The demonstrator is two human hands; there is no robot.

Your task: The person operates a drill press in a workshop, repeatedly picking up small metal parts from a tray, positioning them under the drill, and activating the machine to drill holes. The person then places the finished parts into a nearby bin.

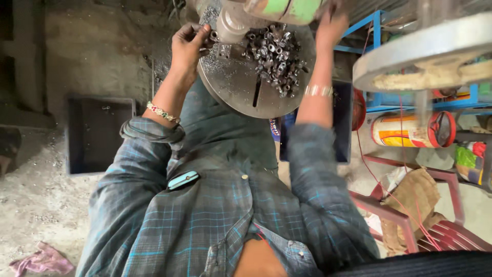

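Observation:
A round metal machine table with a slot carries a pile of several small metal nuts. My left hand is at the table's left rim, its fingertips pinched on a small nut beside the pale spindle. My right hand reaches up against the green machine part above the table, and that part hides its fingertips. Both forearms wear bracelets and rolled plaid sleeves.
A dark tray lies on the dusty floor at left, with a pink rag nearer me. A large grey wheel, a blue rack, a striped can and a red chair crowd the right.

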